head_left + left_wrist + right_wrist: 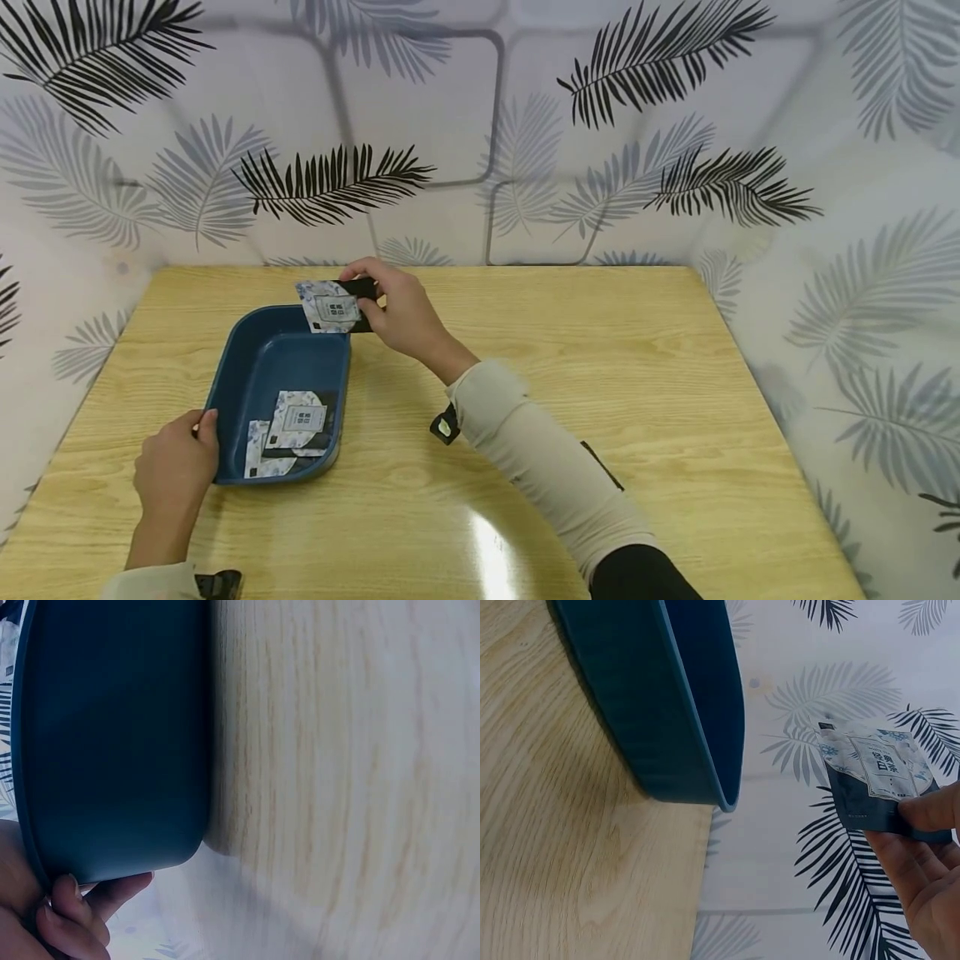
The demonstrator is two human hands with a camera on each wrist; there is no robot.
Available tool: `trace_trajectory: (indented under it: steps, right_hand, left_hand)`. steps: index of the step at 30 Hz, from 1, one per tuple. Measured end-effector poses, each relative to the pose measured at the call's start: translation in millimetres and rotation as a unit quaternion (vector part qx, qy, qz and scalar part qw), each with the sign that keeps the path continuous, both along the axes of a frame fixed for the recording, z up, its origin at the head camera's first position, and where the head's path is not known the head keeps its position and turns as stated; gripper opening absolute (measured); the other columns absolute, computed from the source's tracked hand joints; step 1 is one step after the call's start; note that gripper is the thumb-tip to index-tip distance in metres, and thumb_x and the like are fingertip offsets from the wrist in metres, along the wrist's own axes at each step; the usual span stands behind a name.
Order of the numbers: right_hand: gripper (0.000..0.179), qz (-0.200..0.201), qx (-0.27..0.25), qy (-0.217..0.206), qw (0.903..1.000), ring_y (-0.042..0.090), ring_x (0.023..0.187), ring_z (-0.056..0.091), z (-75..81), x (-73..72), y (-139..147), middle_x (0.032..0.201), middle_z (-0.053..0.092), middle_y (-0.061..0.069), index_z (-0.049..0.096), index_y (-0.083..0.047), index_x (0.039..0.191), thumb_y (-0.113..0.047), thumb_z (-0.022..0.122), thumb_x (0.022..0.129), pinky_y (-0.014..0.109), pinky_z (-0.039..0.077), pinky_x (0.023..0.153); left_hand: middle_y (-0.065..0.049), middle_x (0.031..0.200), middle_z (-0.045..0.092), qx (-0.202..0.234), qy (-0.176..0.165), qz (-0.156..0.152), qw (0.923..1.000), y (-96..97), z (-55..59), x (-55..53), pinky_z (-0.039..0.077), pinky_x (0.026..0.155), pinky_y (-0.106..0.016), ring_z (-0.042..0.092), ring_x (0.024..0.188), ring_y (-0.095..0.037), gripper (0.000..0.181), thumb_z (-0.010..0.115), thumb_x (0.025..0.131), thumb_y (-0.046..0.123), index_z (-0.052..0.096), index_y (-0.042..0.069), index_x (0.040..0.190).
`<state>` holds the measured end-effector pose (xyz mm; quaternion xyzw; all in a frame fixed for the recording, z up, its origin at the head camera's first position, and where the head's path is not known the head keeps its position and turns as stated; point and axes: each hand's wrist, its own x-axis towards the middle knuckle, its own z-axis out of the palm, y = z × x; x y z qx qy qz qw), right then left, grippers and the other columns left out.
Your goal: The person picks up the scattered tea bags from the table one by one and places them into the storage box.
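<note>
A dark blue plastic basin (pixel 270 358) stands on the left part of the table. My left hand (pixel 176 458) grips its near left rim; in the left wrist view the fingers (pixel 71 907) curl round the edge. My right hand (pixel 405 312) pinches a flat sachet (pixel 330 307) by its black end, above the basin's far right corner. The sachet has a blue floral pattern and a printed label, which the right wrist view shows close up. Inside the basin, toward its near end, lie overlapping sachets (pixel 298 421) of the same look.
On the wooden table (pixel 675 358), a small black item with a pale green mark (pixel 446 425) lies partly under the right forearm. A thin dark strip (pixel 602 465) shows beside the right sleeve. Leaf-patterned cloth (pixel 525 167) hangs behind the table.
</note>
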<state>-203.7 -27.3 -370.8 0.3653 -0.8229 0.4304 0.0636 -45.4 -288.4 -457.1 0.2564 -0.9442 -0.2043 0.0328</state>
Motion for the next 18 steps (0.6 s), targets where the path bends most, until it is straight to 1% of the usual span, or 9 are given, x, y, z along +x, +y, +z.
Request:
trace_trajectory:
  steps: [6, 9, 13, 16, 18]
  right_hand:
    - [0.031, 0.014, -0.001, -0.005, 0.9999, 0.018, 0.105, 0.067, -0.8, 4.0, -14, 0.125, 0.069, 0.007, 0.061, -0.009, 0.123, 0.003, 0.061, 0.095, 0.021, 0.053, 0.085]
    - [0.031, 0.015, -0.002, -0.013, 0.9998, 0.017, 0.105, 0.066, -2.2, 6.7, -22, 0.126, 0.069, 0.007, 0.061, -0.009, 0.123, 0.002, 0.061, 0.095, 0.019, 0.052, 0.084]
    - [0.031, 0.015, -0.003, -0.014, 0.9998, 0.016, 0.105, 0.066, -4.9, 10.0, -32, 0.126, 0.068, 0.005, 0.061, -0.01, 0.124, 0.001, 0.061, 0.095, 0.015, 0.051, 0.084]
    - [0.031, 0.017, -0.001, -0.016, 0.9997, 0.016, 0.109, 0.066, -8.2, 11.8, -37, 0.127, 0.068, 0.005, 0.062, -0.011, 0.124, 0.001, 0.062, 0.095, 0.016, 0.051, 0.086]
    - [0.03, 0.016, 0.001, -0.026, 0.9995, 0.016, 0.106, 0.068, -11.1, 12.4, -39, 0.126, 0.069, 0.004, 0.063, -0.012, 0.123, 0.0, 0.062, 0.096, 0.015, 0.051, 0.083]
  left_hand:
    - [-0.039, 0.122, 0.06, 0.002, 0.0, 0.001, 1.0, -1.8, -1.1, -0.3, 0.051, 0.071, -0.067, 0.059, 0.103, -0.062, 0.043, 0.04, 0.107, 0.028, 0.061, -0.004, 0.126]
    - [-0.039, 0.122, 0.06, -0.001, -0.002, -0.003, 1.0, -2.5, -0.7, -0.6, 0.051, 0.073, -0.067, 0.059, 0.104, -0.062, 0.043, 0.04, 0.107, 0.027, 0.061, -0.005, 0.127]
    - [-0.039, 0.122, 0.06, -0.001, -0.004, -0.005, 1.0, -2.7, 0.5, -2.5, 0.051, 0.07, -0.067, 0.059, 0.103, -0.062, 0.043, 0.04, 0.108, 0.028, 0.061, -0.004, 0.127]
    - [-0.038, 0.122, 0.06, 0.002, -0.009, -0.004, 1.0, -2.2, 0.8, -3.1, 0.052, 0.068, -0.067, 0.06, 0.103, -0.062, 0.044, 0.039, 0.108, 0.03, 0.061, -0.003, 0.127]
    - [-0.039, 0.122, 0.06, 0.004, -0.009, -0.003, 1.0, -2.4, 0.5, -2.9, 0.051, 0.067, -0.066, 0.06, 0.102, -0.062, 0.043, 0.039, 0.108, 0.029, 0.061, -0.003, 0.127]
